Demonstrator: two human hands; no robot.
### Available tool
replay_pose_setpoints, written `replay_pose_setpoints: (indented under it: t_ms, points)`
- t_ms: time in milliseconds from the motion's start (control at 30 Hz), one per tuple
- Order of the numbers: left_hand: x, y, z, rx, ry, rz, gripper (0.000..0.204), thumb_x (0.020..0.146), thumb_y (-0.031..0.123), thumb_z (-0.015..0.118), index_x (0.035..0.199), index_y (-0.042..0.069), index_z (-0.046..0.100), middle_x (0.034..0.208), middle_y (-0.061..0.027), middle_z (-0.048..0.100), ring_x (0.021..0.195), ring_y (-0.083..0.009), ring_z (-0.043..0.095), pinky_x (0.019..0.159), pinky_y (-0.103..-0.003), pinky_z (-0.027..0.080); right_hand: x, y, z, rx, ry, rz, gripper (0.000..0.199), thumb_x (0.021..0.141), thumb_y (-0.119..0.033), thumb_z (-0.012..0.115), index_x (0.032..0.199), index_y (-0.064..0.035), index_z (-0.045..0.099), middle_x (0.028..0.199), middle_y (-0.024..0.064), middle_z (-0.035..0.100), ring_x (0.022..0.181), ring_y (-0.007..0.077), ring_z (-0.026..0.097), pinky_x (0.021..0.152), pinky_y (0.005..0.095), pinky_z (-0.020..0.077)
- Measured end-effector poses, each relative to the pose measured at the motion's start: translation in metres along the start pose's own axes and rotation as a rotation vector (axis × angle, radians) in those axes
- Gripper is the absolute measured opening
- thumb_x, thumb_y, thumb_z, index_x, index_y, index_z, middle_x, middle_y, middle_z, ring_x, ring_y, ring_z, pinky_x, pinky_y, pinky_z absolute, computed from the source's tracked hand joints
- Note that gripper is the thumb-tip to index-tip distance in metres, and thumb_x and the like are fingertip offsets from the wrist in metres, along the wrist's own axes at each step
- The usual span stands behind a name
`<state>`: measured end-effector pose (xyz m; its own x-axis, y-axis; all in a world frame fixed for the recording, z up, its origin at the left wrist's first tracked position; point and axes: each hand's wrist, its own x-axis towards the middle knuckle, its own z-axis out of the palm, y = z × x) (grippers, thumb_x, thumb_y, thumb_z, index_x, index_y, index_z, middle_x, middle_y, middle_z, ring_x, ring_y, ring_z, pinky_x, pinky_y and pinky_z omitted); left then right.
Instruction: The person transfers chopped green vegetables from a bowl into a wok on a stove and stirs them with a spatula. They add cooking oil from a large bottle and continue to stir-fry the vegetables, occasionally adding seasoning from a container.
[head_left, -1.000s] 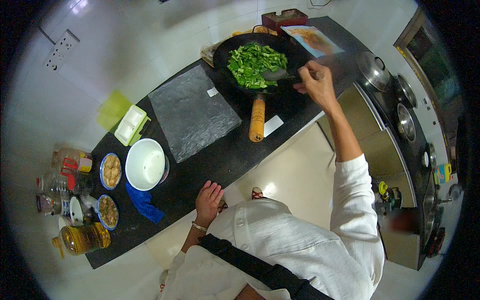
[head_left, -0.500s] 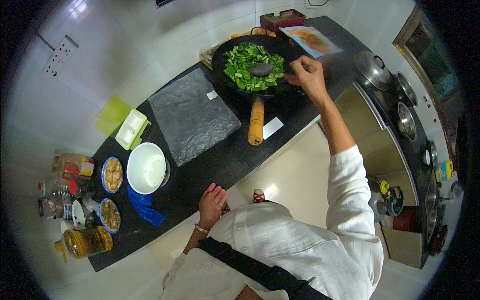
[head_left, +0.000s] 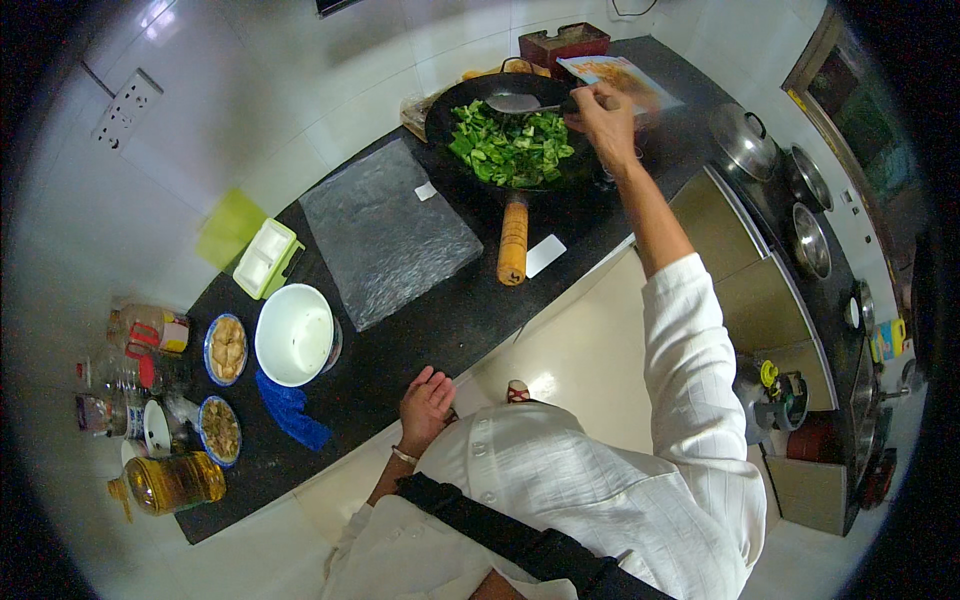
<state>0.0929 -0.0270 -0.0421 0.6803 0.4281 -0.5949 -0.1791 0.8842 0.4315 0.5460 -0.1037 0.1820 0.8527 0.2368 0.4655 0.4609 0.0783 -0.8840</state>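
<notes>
A black wok (head_left: 470, 105) full of chopped green leaves (head_left: 512, 148) sits at the far end of the dark counter (head_left: 420, 330), its wooden handle (head_left: 513, 240) pointing toward me. My right hand (head_left: 600, 108) is closed around the handle of a metal spatula (head_left: 512, 102), whose blade lies at the far rim of the wok above the greens. My left hand (head_left: 425, 405) rests flat on the counter's near edge with fingers spread, holding nothing, close to a blue cloth (head_left: 290, 415).
A grey cutting board (head_left: 385, 235) lies left of the wok. A white bowl (head_left: 293, 335), two small dishes of food (head_left: 226, 347), a green-and-white box (head_left: 265, 258), an oil bottle (head_left: 170, 483) and jars crowd the left end. Steel pots (head_left: 745, 140) stand on the right.
My right hand has moved the spatula from the middle of the greens to the wok's far rim. The view has shifted slightly. My left hand stays on the counter edge.
</notes>
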Motion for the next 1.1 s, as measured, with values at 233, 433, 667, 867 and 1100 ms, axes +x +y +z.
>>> replay_pose_setpoints:
  t_ms: [233,433,667,867,1100]
  points:
    - [-0.013,-0.001,-0.002,0.075,0.066,0.087,0.039,0.088,0.012,0.049,0.125,0.005,0.038,0.117,-0.0147,0.045,0.111,-0.0289,0.046,0.096,-0.044,0.039,-0.042,-0.027,-0.001,-0.205,-0.299,0.068,0.019,0.078,-0.017,0.053,0.072,0.0011,0.054,0.056,0.003,0.049,0.051,0.0084,0.044,0.049,0.0266,0.0378]
    - [-0.003,0.0,-0.008,-0.024,0.076,0.021,0.035,0.088,0.012,0.047,0.122,0.007,0.042,0.114,-0.0122,0.048,0.111,-0.0283,0.045,0.099,-0.045,0.036,-0.033,-0.003,-0.002,-0.212,-0.229,0.009,0.021,0.078,-0.018,0.054,0.068,0.0012,0.054,0.053,0.0036,0.048,0.049,0.0093,0.042,0.046,0.0279,0.0353]
    - [-0.017,0.004,0.004,0.019,0.076,0.033,0.036,0.088,0.011,0.047,0.123,0.006,0.041,0.116,-0.0135,0.046,0.111,-0.0285,0.044,0.097,-0.044,0.038,-0.016,0.002,0.009,-0.021,-0.067,0.002,0.024,0.079,-0.019,0.055,0.068,0.0014,0.055,0.053,0.0035,0.051,0.05,0.0077,0.046,0.048,0.0258,0.039]
    - [0.018,-0.026,-0.082,0.225,-0.203,0.327,0.035,0.091,0.016,0.043,0.124,0.006,0.039,0.119,-0.0147,0.044,0.112,-0.029,0.044,0.097,-0.043,0.039,-0.066,-0.038,0.008,-0.243,-0.309,-0.026,0.019,0.079,-0.016,0.054,0.071,0.001,0.054,0.051,0.0024,0.045,0.049,0.0071,0.04,0.046,0.027,0.0337]
    - [-0.003,-0.002,-0.034,0.03,-0.239,0.142,0.036,0.091,0.015,0.044,0.125,0.005,0.037,0.121,-0.0155,0.043,0.114,-0.0297,0.043,0.098,-0.043,0.038,-0.065,-0.011,-0.02,-0.02,-0.217,0.046,0.02,0.084,-0.015,0.052,0.075,0.0023,0.055,0.059,-0.0001,0.05,0.054,0.0047,0.045,0.048,0.0213,0.0361]
